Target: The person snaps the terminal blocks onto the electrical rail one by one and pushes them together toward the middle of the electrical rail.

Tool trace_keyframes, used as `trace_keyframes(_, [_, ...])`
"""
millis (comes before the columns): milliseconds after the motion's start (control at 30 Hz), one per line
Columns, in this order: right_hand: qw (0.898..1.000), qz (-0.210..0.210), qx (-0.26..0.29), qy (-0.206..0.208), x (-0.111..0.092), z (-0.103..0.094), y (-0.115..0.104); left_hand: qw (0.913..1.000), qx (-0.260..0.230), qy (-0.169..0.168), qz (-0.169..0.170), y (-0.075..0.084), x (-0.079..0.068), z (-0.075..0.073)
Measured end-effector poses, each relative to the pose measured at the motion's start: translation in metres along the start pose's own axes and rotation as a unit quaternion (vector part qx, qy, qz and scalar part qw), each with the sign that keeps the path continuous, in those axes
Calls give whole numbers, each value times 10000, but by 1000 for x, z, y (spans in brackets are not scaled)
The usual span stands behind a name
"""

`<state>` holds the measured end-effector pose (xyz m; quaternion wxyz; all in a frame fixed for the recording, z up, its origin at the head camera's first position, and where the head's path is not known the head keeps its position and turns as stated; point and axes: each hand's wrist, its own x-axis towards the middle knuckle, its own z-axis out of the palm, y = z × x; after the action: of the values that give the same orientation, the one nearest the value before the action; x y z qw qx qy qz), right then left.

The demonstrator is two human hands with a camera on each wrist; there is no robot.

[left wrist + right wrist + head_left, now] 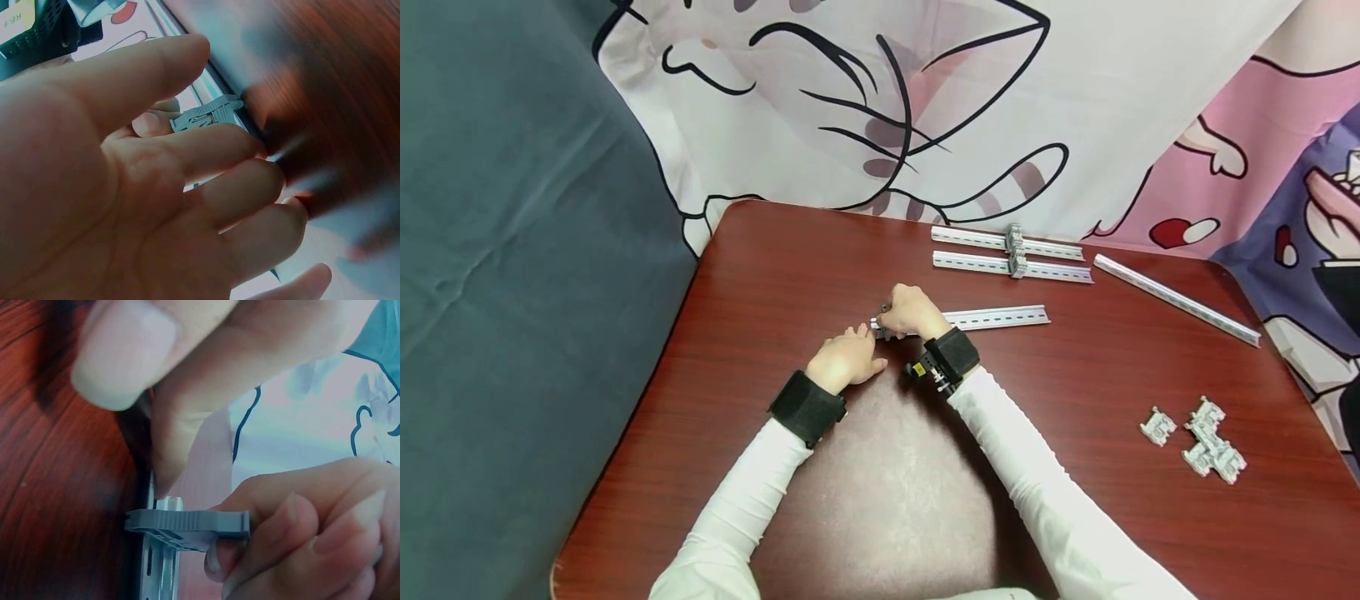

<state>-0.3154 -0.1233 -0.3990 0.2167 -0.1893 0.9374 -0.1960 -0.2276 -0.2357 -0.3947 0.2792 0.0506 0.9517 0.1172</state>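
A slotted metal DIN rail (1000, 317) lies across the middle of the table. Near its left end, my right hand (913, 312) grips a grey terminal block (187, 522) with curled fingers. The block sits across the rail in the right wrist view, and a thumb bears on its edge in the left wrist view. My left hand (846, 358) is spread beside the rail's left end, its fingertips right at the rail. From the left wrist, its palm and loosely straight fingers (244, 194) partly cover the block. In the head view the right hand hides most of the block.
Two parallel rails (970, 239) at the back carry terminal blocks (1016, 252) across them. Another rail (1176, 300) lies slanted at the right. Several loose terminal blocks (1213, 450) rest at the right front. A printed cloth (850, 100) hangs behind the table (737, 283).
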Motion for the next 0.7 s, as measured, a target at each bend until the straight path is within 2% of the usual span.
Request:
trace_keyframes(267, [9996,10,219,196,-5,3,2,10000,62,-56,-3,3,2,1])
trace_keyframes(500, [9977,-254,355,521,-16,9,13,9997,50,-223,27,2,7,4])
trace_keyframes(700, [9944,-176,780,688,-34,1,30,9999,119,-14,97,3,6,4])
